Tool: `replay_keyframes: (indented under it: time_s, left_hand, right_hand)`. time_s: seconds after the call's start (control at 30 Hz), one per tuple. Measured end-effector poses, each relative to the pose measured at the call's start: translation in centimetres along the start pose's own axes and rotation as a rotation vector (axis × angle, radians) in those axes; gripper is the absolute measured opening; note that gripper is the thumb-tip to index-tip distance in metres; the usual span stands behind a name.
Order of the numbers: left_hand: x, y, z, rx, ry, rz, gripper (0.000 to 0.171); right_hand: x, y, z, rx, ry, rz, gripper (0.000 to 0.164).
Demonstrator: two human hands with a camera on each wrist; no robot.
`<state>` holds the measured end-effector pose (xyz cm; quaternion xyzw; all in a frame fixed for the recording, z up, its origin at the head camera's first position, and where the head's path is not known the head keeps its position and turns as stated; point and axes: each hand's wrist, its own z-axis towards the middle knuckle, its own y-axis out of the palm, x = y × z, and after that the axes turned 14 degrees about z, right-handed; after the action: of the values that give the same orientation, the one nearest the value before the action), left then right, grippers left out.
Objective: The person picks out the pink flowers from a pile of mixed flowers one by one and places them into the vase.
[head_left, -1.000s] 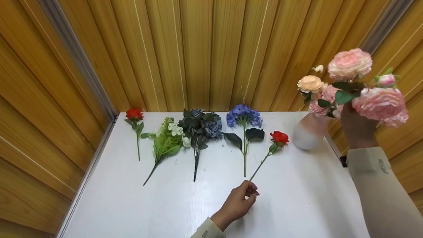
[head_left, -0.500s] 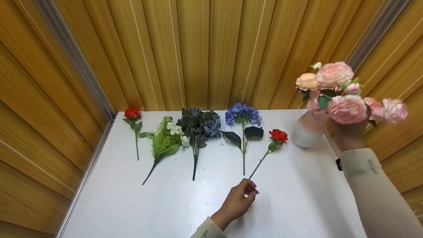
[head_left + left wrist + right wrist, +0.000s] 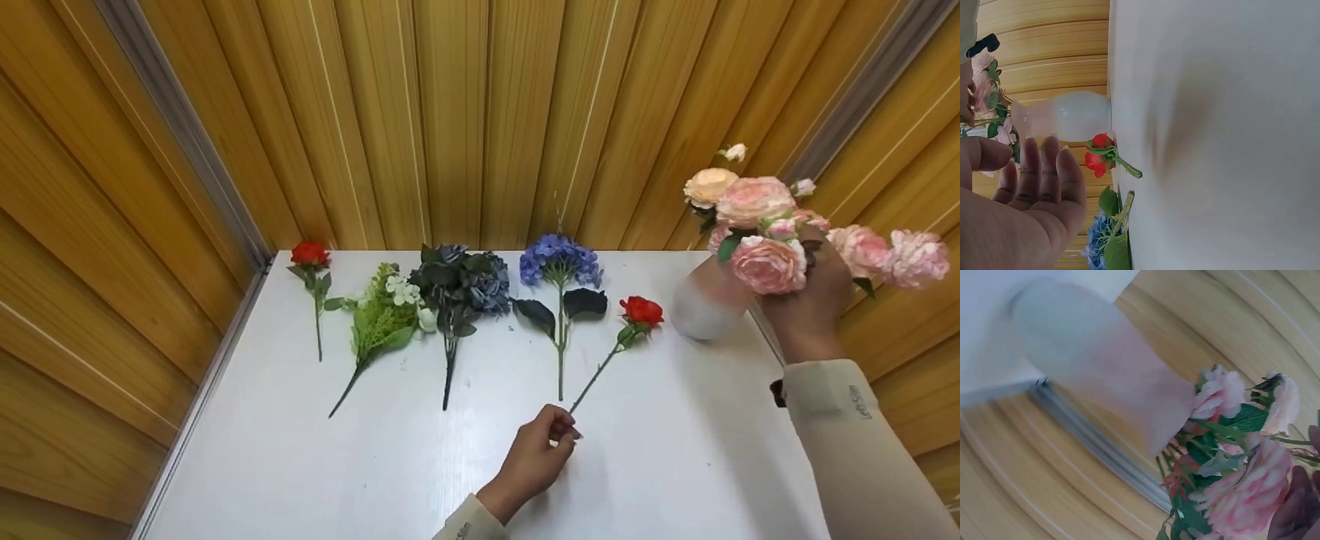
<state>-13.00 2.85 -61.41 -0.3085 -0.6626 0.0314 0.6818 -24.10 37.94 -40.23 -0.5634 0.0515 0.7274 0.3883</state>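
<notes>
A pink-and-white vase point(image 3: 705, 311) stands at the table's back right corner with pink and peach flowers in its mouth. My right hand point(image 3: 814, 300) is raised beside the vase's mouth, its curled fingers point(image 3: 1294, 506) at the stems of the pink flowers point(image 3: 1249, 486); blooms partly hide the grip. A red rose point(image 3: 641, 311) lies slanted on the table in front of the vase. My left hand point(image 3: 536, 450) hovers at the rose's stem end in the head view. The left wrist view shows its fingers point(image 3: 1047, 174) loosely bent with nothing between them.
Left of the red rose lie a blue hydrangea point(image 3: 561, 262), a dark blue-grey bunch point(image 3: 465, 281), a green-and-white spray point(image 3: 379, 322) and another red rose point(image 3: 310, 253). Wood-panelled walls point(image 3: 450, 120) border the white table point(image 3: 315, 472) at the back and sides.
My right hand has brought the pink flowers left and down to the vase's mouth, where they now overlap the other blooms. My left hand has stayed nearly still.
</notes>
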Motion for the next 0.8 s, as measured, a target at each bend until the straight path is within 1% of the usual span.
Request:
replay_keyframes:
  time_s: [0.03, 0.07, 0.13, 0.2, 0.27, 0.4, 0.5, 0.57, 0.63, 0.7, 0.77, 0.8]
  left_hand:
    - [0.0, -0.1, -0.1, 0.003, -0.005, 0.001, 0.016]
    - [0.0, -0.2, -0.1, 0.005, -0.008, 0.003, 0.016]
    - [-0.1, -0.3, -0.2, 0.006, -0.009, 0.004, 0.017]
    - [-0.1, -0.3, -0.3, 0.002, -0.009, 0.004, 0.017]
    - [-0.3, -0.4, -0.3, 0.001, -0.005, 0.005, 0.017]
    - [-0.6, -0.8, -0.5, 0.010, -0.002, 0.009, 0.016]
    - [-1.1, -1.2, -0.8, 0.020, -0.004, 0.016, 0.016]
    - [-1.4, -1.4, -0.8, 0.036, -0.004, 0.020, 0.015]
    - [-1.6, -1.9, -0.7, 0.064, -0.005, 0.022, 0.014]
    - [-1.9, -2.6, -0.5, 0.099, -0.006, 0.029, 0.014]
    - [-2.2, -3.6, -0.1, 0.136, -0.014, 0.039, 0.014]
    - [-2.2, -4.1, 0.1, 0.156, -0.021, 0.050, 0.014]
  right_hand:
    - [0.0, 0.1, -0.3, 0.026, -0.087, -0.087, 0.053]
    - [-0.1, 0.2, -0.5, 0.042, -0.150, -0.079, 0.051]
    - [-0.2, 0.5, -0.6, 0.066, -0.246, -0.064, 0.046]
    - [-0.1, 0.7, -0.7, 0.099, -0.319, -0.087, 0.040]
    - [0.3, 1.1, -0.6, 0.133, -0.362, -0.118, 0.037]
    - [1.8, 1.9, -0.8, 0.138, -0.383, -0.216, 0.032]
    - [2.9, 2.3, -1.7, 0.112, -0.373, -0.319, 0.024]
    - [3.3, 2.3, -2.6, 0.122, -0.367, -0.363, 0.026]
    - [3.6, 2.3, -3.8, 0.145, -0.357, -0.367, 0.031]
    - [4.0, 2.5, -5.4, 0.167, -0.359, -0.324, 0.036]
    - [4.6, 3.1, -7.3, 0.166, -0.340, -0.292, 0.036]
    - [5.1, 3.5, -8.3, 0.151, -0.336, -0.278, 0.034]
